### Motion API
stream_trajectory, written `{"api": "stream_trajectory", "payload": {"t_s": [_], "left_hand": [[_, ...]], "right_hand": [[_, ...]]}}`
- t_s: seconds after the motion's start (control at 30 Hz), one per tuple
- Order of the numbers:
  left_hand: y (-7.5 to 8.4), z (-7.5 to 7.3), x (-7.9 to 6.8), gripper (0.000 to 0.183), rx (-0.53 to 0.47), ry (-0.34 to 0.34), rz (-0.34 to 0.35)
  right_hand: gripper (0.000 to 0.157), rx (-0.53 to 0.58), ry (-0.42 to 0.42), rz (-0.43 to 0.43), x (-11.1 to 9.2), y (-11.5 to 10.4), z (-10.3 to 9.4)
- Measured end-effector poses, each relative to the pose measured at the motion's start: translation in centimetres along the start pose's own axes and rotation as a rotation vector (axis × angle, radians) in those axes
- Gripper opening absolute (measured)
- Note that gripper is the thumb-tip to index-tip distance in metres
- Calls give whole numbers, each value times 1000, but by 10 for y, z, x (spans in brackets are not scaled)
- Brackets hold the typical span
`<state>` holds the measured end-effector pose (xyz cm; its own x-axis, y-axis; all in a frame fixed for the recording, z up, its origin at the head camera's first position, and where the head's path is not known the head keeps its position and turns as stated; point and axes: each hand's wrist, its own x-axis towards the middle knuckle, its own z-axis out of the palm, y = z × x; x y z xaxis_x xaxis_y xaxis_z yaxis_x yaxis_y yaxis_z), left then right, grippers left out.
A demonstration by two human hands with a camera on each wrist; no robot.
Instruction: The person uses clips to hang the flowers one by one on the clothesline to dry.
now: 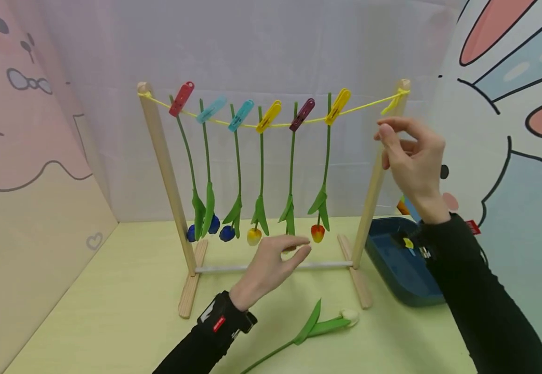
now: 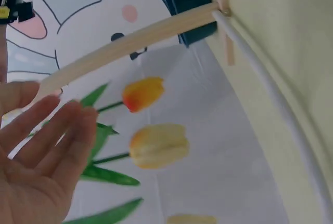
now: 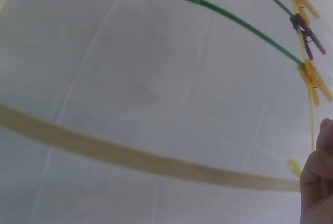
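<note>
Several artificial tulips hang head-down from a yellow string [image 1: 369,105], each stem clipped by a clothespin. The rightmost is a red-orange tulip [image 1: 317,233] under a yellow clothespin [image 1: 338,107]. My left hand [image 1: 268,265] is low before the rack, its fingers extended and holding nothing. It partly hides a pale yellow tulip, which the left wrist view shows whole [image 2: 159,146]. Beside the right post, my right hand [image 1: 413,163] is raised near the string's knotted end, fingers loosely bent, with nothing visible in them. A white tulip [image 1: 329,326] lies on the table in front.
Two wooden posts [image 1: 160,150] on flat feet, joined by a white bar [image 1: 324,265], carry the string. At the right stands a dark blue tray [image 1: 399,283] with small items inside, partly behind my right forearm. Printed panels and a white cloth surround the table.
</note>
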<state>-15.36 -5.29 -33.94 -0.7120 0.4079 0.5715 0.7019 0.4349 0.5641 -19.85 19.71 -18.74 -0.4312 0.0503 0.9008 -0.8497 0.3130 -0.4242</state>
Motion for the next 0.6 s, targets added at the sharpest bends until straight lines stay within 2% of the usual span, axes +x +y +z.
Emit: {"api": "stream_trajectory", "payload": {"t_s": [0.07, 0.13, 0.2, 0.27, 0.37, 0.43, 0.53, 0.6], "left_hand": [[-12, -6, -18, 26, 36, -161, -108], [-25, -10, -34, 28, 81, -286, -195], [-38, -13, -49, 31, 112, -386, -261], [-48, -14, -61, 36, 129, -462, -312], [-59, -13, -75, 46, 134, -552, -383], [-62, -13, -81, 51, 126, -595, -431], [-65, -12, -86, 55, 122, -617, -480], [-65, -13, -88, 56, 117, -618, -500]], "right_hand": [[17, -1, -8, -7, -16, 14, -10], [16, -29, -15, 17, -36, 31, -22], [22, -80, -18, 70, -56, 50, -35], [23, -175, -54, 163, -78, 69, -50], [15, -373, -201, 306, -109, 92, -74], [21, -512, -345, 383, -128, 102, -90], [25, -626, -531, 472, -145, 115, -107], [25, -668, -655, 524, -148, 123, -114]]}}
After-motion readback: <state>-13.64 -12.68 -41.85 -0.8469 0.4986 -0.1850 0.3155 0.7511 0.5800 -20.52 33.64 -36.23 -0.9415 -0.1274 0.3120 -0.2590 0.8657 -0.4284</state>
